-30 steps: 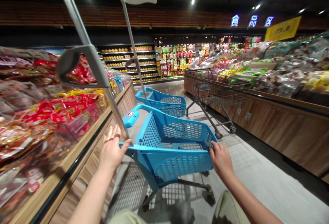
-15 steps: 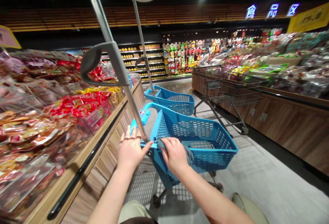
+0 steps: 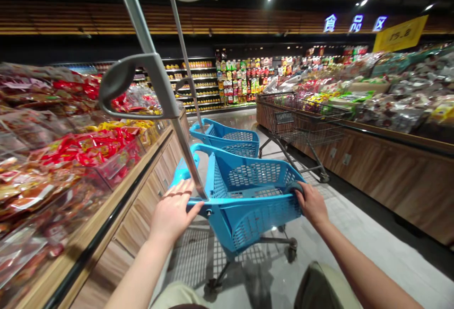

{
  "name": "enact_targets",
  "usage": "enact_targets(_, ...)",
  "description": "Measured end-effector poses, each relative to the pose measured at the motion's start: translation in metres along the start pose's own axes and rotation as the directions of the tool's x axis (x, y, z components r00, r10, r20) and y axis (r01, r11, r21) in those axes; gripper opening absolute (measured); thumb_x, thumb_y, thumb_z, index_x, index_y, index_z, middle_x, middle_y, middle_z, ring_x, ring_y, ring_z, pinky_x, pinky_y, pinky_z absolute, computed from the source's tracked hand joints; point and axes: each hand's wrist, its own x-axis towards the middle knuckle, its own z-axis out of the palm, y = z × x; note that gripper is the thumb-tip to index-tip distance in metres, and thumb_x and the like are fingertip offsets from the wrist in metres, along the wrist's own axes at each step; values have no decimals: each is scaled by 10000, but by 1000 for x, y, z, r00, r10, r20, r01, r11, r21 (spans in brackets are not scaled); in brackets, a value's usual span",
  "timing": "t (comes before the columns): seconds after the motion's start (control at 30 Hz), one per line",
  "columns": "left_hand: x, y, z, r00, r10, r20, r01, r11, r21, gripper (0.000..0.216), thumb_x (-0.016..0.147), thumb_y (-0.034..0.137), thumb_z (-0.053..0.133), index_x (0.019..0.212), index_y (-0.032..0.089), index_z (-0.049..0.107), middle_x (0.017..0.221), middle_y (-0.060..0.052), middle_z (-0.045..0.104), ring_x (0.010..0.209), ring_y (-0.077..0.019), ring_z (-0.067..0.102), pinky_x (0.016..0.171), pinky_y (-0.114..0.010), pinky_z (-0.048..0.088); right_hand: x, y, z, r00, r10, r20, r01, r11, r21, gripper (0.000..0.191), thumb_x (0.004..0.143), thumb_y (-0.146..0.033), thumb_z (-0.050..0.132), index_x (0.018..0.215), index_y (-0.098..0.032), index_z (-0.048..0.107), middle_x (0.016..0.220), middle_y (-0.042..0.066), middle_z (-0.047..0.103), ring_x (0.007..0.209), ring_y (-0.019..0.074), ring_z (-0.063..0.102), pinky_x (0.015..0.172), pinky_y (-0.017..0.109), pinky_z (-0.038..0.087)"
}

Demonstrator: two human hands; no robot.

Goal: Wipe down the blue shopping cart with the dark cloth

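Note:
A blue plastic shopping cart stands in the aisle right in front of me. My left hand lies on its near left corner, fingers stretched forward, thumb beside the foot of a slanted metal pole with a grey handle loop. My right hand is closed on a dark grey cloth pressed onto the near right corner of the basket rim. The basket looks empty.
A second blue cart stands just ahead, with a metal wire cart to its right. Wooden display counters with packaged snacks line the left and the right. Stocked shelves close the aisle's far end.
My right hand slid with the cloth from the rim's left end, next to my left hand, over to the right corner. My left hand stayed on the left corner.

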Motion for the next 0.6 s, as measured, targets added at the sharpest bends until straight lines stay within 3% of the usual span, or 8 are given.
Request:
enact_targets(0.1,6,-5,3,999,55,3,-54,992,-115,609,960,547,262,1322,157,559,1306,-111,623,1279,-289,514,1097,-485,375,21,0,5,995,96,-2,-96,995,-15,393,941,-380,374,1126,-136,620,1045,142,660,952,280,580,873,448,453)
enact_targets(0.17,11,-6,7,998,65,-15,-67,983,-171,597,968,535,236,1340,184,544,1340,-89,601,1316,-284,474,1120,-505,338,28,-24,10,995,98,2,-98,995,-6,360,936,-351,388,1086,-140,639,1014,137,667,953,276,580,889,442,444)
enact_targets(0.3,17,8,12,996,68,-53,-78,973,-216,625,961,559,247,1400,180,478,1414,-95,531,1381,-294,383,1130,-508,324,22,-123,13,1000,-10,23,5,983,184,286,942,-309,426,1116,-194,623,1064,96,656,1030,257,554,942,419,423)
enact_targets(0.4,17,21,13,994,79,-70,-94,967,-236,645,963,566,237,1395,153,481,1401,-114,542,1384,-306,376,1116,-511,346,15,-211,1,998,-55,-39,67,896,439,278,954,-275,422,1180,-231,577,1125,78,628,1060,242,537,939,420,435)
enact_targets(0.47,15,27,12,993,72,-92,-92,965,-244,655,962,575,231,1384,147,492,1381,-118,560,1376,-316,385,1098,-519,369,13,-250,-8,994,-94,-52,107,835,539,283,947,-269,449,1208,-238,554,1153,75,610,1098,239,523,965,426,429)
enact_targets(0.53,13,29,10,992,60,-108,-85,964,-250,651,964,575,225,1385,153,488,1370,-113,572,1358,-314,414,1086,-516,388,11,-263,-10,987,-143,-74,160,806,570,298,938,-261,473,1227,-233,539,1175,80,594,1130,239,509,991,437,422)
enact_targets(0.6,10,29,8,992,65,-106,-90,964,-252,641,967,568,226,1386,157,484,1361,-111,579,1330,-302,455,1081,-506,400,8,-250,-4,973,-204,-112,231,798,557,313,931,-259,482,1238,-230,532,1198,90,579,1149,243,503,998,453,427)
